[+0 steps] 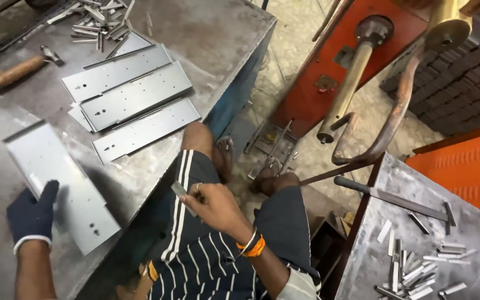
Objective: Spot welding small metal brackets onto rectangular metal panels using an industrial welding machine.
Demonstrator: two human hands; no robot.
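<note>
sheet panel under my left hand, metal strip in my right

i am pressing my left hand point(31, 214), in a dark blue glove, onto a long grey sheet-metal panel with folded edges point(65, 186), my grip lying flat and open on it. the panel is resting on the grey steel tabletop point(206, 28) at my left. my bare right hand point(215, 203) is closing its grip around a small flat grey metal strip point(181, 193), pinching it above my lap. three more perforated grey panels point(131, 97) are lying stacked farther along the tabletop, near a wooden-handled hammer point(18, 71). loose short metal strips point(418, 266) are lying on a second tabletop at my right.
</note>
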